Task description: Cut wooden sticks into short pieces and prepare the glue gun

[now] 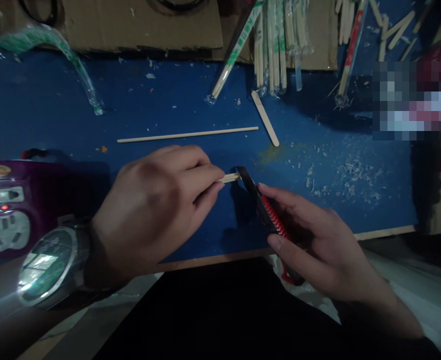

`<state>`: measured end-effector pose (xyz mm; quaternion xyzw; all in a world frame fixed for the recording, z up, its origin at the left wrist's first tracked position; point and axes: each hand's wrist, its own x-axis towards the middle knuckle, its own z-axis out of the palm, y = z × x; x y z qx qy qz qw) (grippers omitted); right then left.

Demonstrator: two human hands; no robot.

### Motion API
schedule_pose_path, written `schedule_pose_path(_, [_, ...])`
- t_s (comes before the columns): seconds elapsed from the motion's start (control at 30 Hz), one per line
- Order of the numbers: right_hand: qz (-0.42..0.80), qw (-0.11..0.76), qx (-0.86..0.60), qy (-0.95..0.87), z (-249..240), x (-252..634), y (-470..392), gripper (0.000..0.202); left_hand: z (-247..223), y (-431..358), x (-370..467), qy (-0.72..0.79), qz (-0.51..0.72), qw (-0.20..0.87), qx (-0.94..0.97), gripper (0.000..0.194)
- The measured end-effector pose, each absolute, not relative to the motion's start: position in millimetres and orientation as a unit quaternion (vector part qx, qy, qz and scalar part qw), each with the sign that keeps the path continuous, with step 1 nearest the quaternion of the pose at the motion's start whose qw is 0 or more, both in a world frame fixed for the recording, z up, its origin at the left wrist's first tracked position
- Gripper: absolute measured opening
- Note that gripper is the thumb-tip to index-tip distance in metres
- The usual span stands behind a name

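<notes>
My left hand [164, 205] is closed around thin wooden sticks [231, 177], whose ends stick out to the right between thumb and fingers. In my right hand [310, 232] is a red and black utility knife [275, 217], its blade end pointing up and left and meeting the tips of the sticks. A single long thin stick [186, 134] lies on the blue table beyond my left hand. To the right of it rests a flat wooden craft stick [265, 119]. Exactly how many sticks my left hand holds is hidden by the fingers.
Cardboard [141, 25] lies along the far side, with wrapped chopsticks [273, 50] on its right part. A purple power socket block [3, 210] stands at the left. Green plastic wrap [55, 37] lies at the upper left, and white shavings [359, 170] are scattered at the right.
</notes>
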<state>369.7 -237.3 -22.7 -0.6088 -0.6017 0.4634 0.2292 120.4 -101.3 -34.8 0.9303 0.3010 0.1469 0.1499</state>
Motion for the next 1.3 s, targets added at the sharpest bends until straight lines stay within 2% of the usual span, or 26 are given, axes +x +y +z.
schedule_pose_path(1.3, [0.456,0.23,-0.61,-0.606,-22.6,369.8,-240.2,0.071,-35.6,-101.1,121.5,0.291,0.15,0.139,0.935,0.018])
